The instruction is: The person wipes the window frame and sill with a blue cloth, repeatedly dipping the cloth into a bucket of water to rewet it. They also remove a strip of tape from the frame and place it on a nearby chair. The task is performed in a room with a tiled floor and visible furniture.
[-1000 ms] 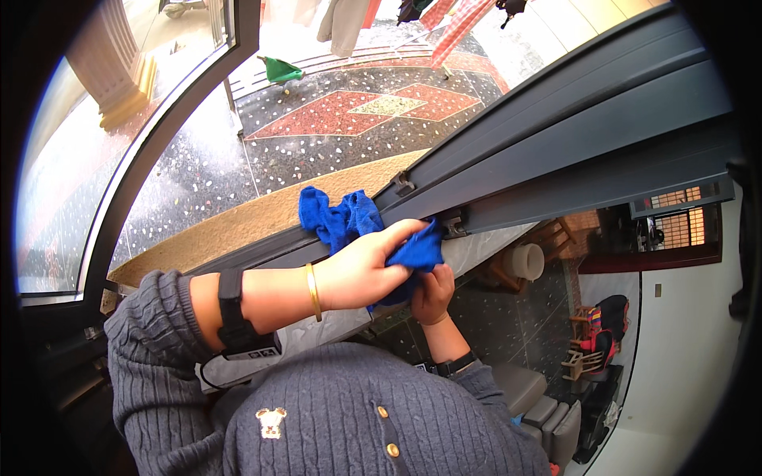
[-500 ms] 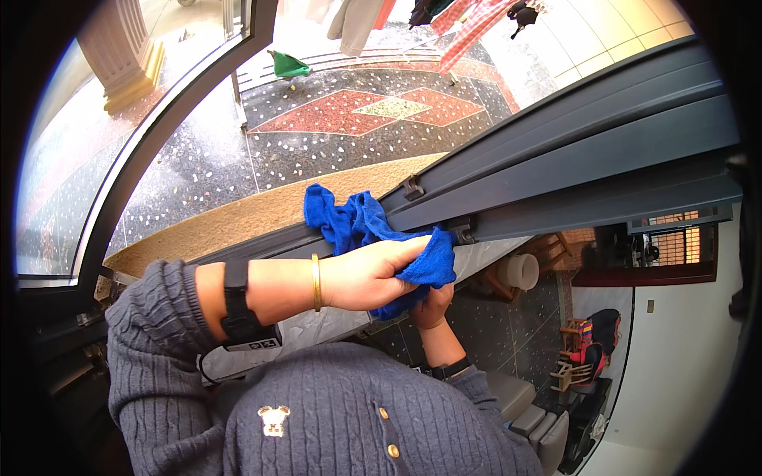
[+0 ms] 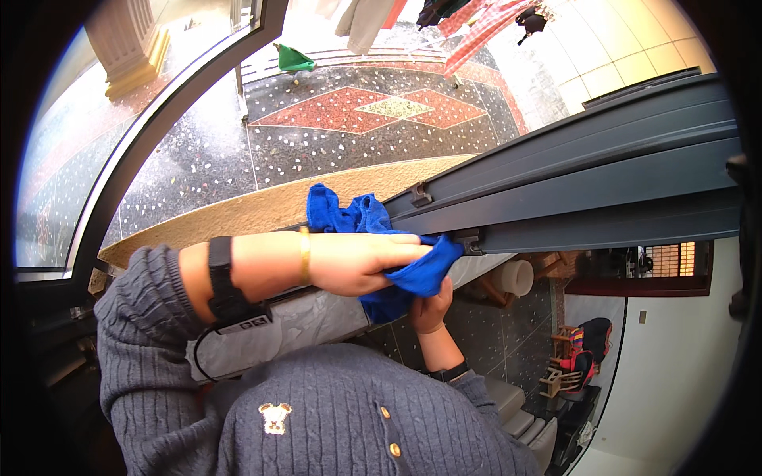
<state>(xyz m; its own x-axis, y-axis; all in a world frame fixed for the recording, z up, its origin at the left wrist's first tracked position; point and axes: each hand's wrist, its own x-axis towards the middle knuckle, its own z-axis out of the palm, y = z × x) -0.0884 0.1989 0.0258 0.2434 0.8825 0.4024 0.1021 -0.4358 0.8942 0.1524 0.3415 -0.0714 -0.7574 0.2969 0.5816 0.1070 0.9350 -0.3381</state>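
Note:
A blue cloth [image 3: 429, 268] lies bunched over the dark window frame track, its loose end draped toward the outer sill. My left hand [image 3: 357, 262], with a gold bracelet at the wrist, reaches across from the left and grips the cloth, its fingers partly covered by the fabric and a little blurred. Just below, my right hand [image 3: 431, 308] pinches the hanging part of the same cloth from the room side. Close to the cloth's right edge, a small black fitting [image 3: 470, 242] sits on the grey window frame [image 3: 587, 194].
A second black fitting [image 3: 420, 194] stands on the frame beyond the cloth. Outside are a beige ledge [image 3: 214, 218], patterned stone floor and hanging laundry [image 3: 468, 40]. Inside are a marble-look sill [image 3: 309, 317], a white bucket [image 3: 516, 278] and wooden chairs [image 3: 562, 382]. An open window panel [image 3: 171, 103] curves at left.
My left hand has shifted slightly left and its fingers lie flatter along the cloth. The cloth's gripped corner has moved a little right and down. My right hand has barely moved.

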